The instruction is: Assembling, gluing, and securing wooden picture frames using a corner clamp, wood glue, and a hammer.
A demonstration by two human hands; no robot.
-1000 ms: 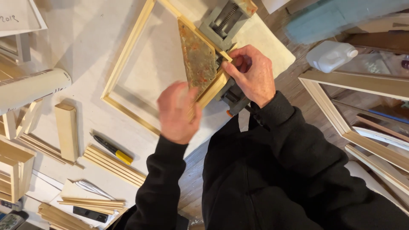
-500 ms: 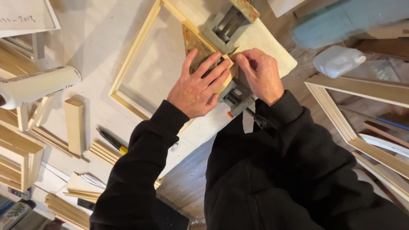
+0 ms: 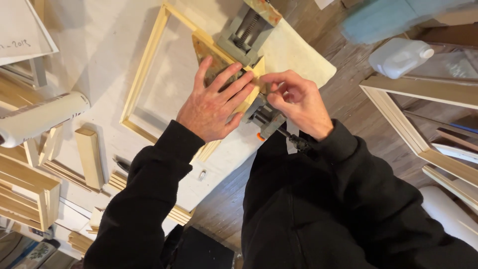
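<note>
**Both hands on frame corner at the clamp**

Left hand [image 3: 214, 107] lies flat, fingers spread, pressing down on the corner of the pale wooden frame [image 3: 144, 69] where it sits in the grey corner clamp [image 3: 244, 32]. No closed grip there, palm is released and just bearing on the wood. Right hand [image 3: 296, 102] is just beside it, fingertips pinched at the same frame corner by the clamp's lower jaw; whether the grip actually holds a small part I cannot tell (fingers hide it).

Frame lies flat on the white worktop [image 3: 89, 45], its near corner under the left hand, rest of it extending up and left. Clamp screw [image 3: 271, 122] runs down toward the person's chest.

Around: white roll [image 3: 40, 117] and loose wood strips [image 3: 89, 157] at left, white plastic bottle [image 3: 401, 57] at upper right, well apart.
</note>
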